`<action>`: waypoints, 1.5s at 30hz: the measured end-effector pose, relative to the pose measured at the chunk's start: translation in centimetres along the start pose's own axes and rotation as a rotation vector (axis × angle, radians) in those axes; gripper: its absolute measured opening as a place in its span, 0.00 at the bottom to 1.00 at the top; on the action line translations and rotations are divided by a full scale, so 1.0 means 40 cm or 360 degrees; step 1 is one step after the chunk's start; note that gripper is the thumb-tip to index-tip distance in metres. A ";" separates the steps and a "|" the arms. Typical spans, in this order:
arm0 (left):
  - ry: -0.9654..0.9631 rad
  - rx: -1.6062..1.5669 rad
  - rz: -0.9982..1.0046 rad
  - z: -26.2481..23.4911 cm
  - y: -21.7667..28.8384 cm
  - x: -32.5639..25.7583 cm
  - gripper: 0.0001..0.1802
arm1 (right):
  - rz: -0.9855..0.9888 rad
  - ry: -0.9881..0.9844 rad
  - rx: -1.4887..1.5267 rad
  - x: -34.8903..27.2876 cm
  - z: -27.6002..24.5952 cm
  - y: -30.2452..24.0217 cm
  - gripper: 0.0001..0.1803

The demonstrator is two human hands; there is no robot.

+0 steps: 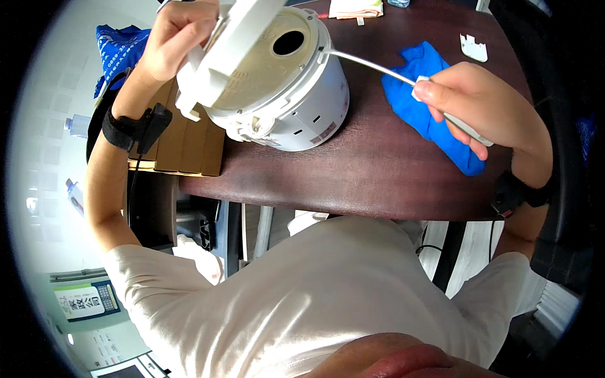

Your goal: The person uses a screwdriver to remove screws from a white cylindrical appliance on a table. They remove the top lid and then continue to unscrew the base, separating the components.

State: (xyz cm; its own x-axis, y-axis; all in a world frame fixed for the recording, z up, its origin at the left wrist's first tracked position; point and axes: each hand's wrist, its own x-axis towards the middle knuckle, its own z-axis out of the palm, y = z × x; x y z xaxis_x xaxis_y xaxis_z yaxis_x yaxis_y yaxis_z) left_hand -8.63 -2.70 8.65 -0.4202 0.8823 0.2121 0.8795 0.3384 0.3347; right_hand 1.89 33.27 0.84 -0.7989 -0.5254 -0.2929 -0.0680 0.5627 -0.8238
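A white rice cooker (296, 101) lies tipped on its side on the dark brown table (353, 183), its base with a round hole facing up. My left hand (176, 38) grips its upper left edge. My right hand (485, 107) is closed around the white handle of a thin metal tool (372, 65). The tool's tip reaches the cooker's right rim. A crumpled blue cloth (419, 82) lies on the table under my right hand.
A small white plastic part (474, 48) lies at the table's far right. A folded cloth (356, 9) sits at the far edge. A wooden box (186, 142) stands left of the cooker, and a blue bag (116, 50) is beyond it. A dark chair (567, 189) is at right.
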 end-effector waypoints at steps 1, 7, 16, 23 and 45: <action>0.0000 -0.0001 0.0099 0.011 0.007 0.013 0.18 | -0.0029 0.0017 0.0032 0.001 -0.003 -0.001 0.31; 0.0095 -0.0020 -0.0140 0.017 0.014 0.001 0.18 | -0.0201 0.0091 0.0148 0.025 -0.012 0.027 0.29; 0.0124 0.0121 -0.0001 -0.061 -0.021 0.015 0.19 | -0.0446 0.0613 0.0279 0.034 -0.049 0.059 0.27; 0.0803 0.1229 0.0107 -0.040 0.050 0.108 0.15 | -0.0787 0.0890 0.0561 0.066 -0.069 0.080 0.22; 0.0988 -0.1621 -0.0766 0.070 -0.001 0.105 0.23 | -0.0850 0.0857 0.1724 0.167 0.075 0.080 0.09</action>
State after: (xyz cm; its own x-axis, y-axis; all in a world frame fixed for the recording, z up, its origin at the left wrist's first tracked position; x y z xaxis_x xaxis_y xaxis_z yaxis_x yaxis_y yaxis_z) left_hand -9.83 1.91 6.96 -0.9210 0.3492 0.1729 0.1602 -0.0652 0.9849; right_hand -1.87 29.67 -5.20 -0.9761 -0.0629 0.2078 -0.1385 -0.5568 -0.8190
